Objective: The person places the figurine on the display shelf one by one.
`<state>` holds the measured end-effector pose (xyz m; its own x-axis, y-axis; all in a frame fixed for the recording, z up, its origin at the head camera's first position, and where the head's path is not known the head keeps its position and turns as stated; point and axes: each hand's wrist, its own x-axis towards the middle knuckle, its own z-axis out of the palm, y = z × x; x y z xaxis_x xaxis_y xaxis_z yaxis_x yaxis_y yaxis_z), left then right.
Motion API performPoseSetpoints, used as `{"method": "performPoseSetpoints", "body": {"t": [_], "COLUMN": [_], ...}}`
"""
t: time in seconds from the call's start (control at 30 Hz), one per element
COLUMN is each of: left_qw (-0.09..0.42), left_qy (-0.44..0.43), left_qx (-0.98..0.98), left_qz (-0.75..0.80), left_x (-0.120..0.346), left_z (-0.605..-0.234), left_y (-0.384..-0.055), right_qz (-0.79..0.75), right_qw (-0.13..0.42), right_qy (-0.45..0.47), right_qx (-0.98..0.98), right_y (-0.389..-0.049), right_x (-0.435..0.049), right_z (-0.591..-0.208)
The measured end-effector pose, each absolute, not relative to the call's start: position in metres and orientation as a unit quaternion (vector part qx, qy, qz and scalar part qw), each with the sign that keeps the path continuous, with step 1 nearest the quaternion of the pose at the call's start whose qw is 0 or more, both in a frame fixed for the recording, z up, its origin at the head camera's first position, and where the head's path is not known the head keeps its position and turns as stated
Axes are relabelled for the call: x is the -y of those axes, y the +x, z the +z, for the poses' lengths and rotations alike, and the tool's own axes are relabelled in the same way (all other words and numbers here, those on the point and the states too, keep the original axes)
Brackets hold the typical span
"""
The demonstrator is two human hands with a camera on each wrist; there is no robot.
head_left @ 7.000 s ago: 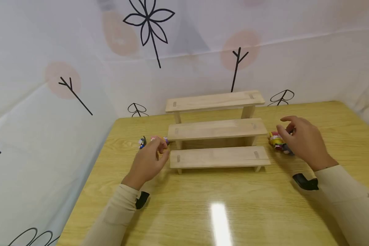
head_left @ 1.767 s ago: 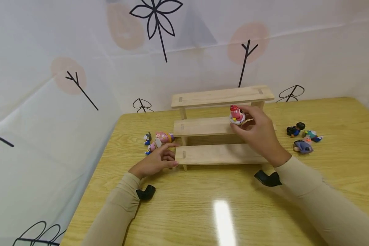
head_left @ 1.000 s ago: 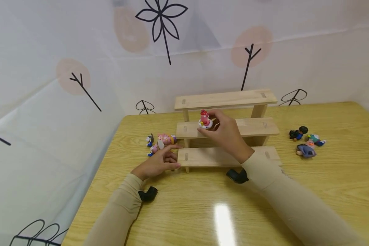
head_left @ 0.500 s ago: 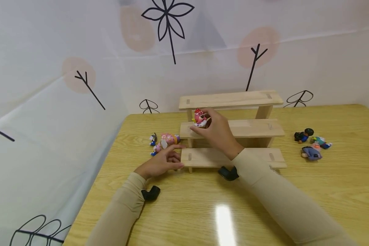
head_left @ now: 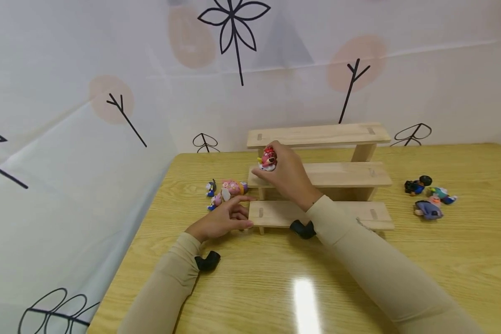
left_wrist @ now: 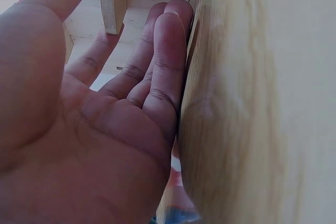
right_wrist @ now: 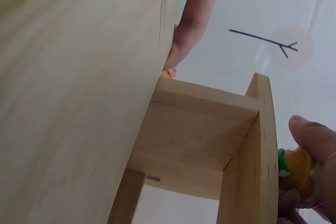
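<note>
My right hand point(head_left: 291, 175) pinches a small pink bear figurine point(head_left: 268, 159) with a red top and a white base, at the left end of the middle board of a three-step wooden stand point(head_left: 342, 174). In the right wrist view the figurine's yellow-orange underside point(right_wrist: 299, 176) shows beside the board's edge; whether it touches the board I cannot tell. My left hand point(head_left: 221, 221) holds the left end of the lowest board between thumb and index finger. Its other fingers point(left_wrist: 169, 51) lie along the tabletop.
Left of the stand lie a pink flowered figurine point(head_left: 232, 187) and smaller ones, close to my left hand. To the right are a dark-haired figurine point(head_left: 417, 185), a green-and-blue one point(head_left: 443, 195) and a purple-grey one point(head_left: 429, 210). A patterned cloth point(head_left: 300, 102) hangs behind the table.
My right hand has taken the bear figurine from the right-hand group and carried it left along the stand, turning it. My left hand has moved onto the lowest board's end.
</note>
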<state>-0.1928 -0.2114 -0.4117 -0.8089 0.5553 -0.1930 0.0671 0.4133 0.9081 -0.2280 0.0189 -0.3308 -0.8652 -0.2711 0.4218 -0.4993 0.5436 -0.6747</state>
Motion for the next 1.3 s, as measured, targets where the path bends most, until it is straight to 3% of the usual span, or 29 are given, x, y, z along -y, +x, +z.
{"method": "performPoseSetpoints", "body": {"t": [0.6,1.3], "left_qw": [0.244,0.237], "left_qy": [0.204,0.198], "left_qx": [-0.806,-0.802], "left_qz": [0.499,0.512], "left_x": [0.205,0.208], "left_z": [-0.411,-0.411], "left_y": [-0.195,-0.192], "right_qz": [0.366,0.386], "right_qw": [0.156,0.166], "right_qy": [0.192,0.222], "right_qx": [0.897,0.88], "right_y": [-0.225,-0.207], "right_x": [-0.021,-0.048], "right_z": [-0.332,-0.335]}}
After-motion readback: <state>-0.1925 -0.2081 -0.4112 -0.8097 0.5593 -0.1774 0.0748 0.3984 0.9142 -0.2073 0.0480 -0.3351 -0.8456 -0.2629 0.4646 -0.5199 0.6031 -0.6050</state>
